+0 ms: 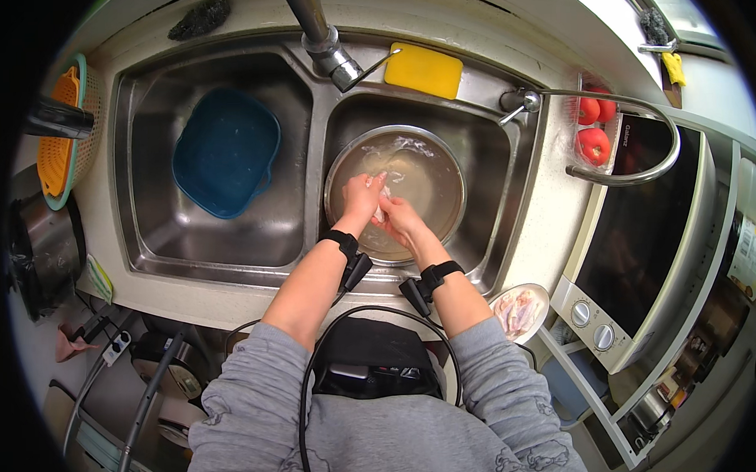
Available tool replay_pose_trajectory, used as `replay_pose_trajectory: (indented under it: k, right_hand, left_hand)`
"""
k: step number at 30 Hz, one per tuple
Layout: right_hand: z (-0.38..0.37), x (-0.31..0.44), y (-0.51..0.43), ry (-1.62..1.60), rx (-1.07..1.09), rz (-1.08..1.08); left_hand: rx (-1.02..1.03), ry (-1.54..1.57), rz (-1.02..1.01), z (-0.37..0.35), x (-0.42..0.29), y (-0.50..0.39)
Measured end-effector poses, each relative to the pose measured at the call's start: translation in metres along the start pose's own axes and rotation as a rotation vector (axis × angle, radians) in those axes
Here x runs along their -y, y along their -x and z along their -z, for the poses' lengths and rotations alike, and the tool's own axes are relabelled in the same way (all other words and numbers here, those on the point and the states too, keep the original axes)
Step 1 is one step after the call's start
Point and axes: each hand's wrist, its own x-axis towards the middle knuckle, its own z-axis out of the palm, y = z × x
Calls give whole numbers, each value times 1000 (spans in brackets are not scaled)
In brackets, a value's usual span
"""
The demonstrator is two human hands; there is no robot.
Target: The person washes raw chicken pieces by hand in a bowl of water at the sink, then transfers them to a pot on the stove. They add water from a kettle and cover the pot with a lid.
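Note:
A round metal bowl of cloudy water stands in the right basin of the stainless-steel sink. Over the water, my left hand and my right hand meet, their fingers closed around a pale piece of raw meat. Most of the piece is covered by my fingers, and whether it touches the water is hard to tell. Bits of whitish froth float near the bowl's far side. More raw meat, perhaps chicken, lies in a white dish on the counter, beside my right forearm.
A blue plastic basin sits in the left basin. The faucet and a yellow sponge are behind. Packed tomatoes, a curved spout and a microwave oven stand right; colanders left. A black cable crosses my front.

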Motion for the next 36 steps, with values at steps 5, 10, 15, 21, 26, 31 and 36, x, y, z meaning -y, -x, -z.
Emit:
replay_pose_trajectory:
  k: [5,10,15,21,26,31,36]
  right_hand:
    - [-1,9,5,-50,-72,59]
    - [-1,13,14,41,-60,121]
    - [7,13,13,78,-72,79]
    - [15,15,3,-89,-312,135]
    - [14,11,8,-175,-259,135]
    - [11,6,8,-25,-297,126]
    - [6,7,4,125,-345,187]
  left_hand:
    - [25,122,-86,-12,14,-7]
    - [5,-68,-190,-17,18,-12]
    - [72,-59,-75,-10,13,-14]
    - [204,356,194,-6,7,-6]
    - [328,496,301,-2,-3,6]
    - [453,304,171,1,5,10]
    - [358,233,200,-1,13,9]
